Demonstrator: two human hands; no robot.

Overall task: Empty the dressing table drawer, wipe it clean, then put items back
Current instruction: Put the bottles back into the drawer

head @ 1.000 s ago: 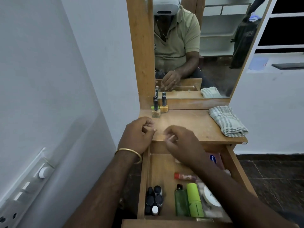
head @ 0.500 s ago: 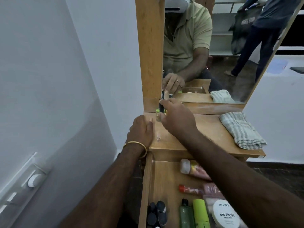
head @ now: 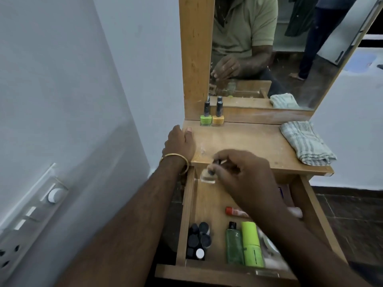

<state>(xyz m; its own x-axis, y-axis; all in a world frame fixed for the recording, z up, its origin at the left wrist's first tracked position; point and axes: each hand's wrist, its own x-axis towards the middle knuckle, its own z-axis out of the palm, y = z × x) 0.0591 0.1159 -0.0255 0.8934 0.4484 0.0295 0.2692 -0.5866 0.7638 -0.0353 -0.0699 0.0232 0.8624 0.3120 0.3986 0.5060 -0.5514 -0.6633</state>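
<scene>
Right hand pinches a clear nail polish bottle by its cap above the open drawer; left hand rests flat on the tabletop. We judge a loose cap-grip could drop the bottle, spilling polish among remaining bottles.

The wooden drawer is pulled open. Inside: dark-capped bottles clustered at front left, a green bottle beside a lime tube, and a red-capped tube. On the tabletop, green and yellow polish bottles stand upright; a folded cloth lies right.
</scene>
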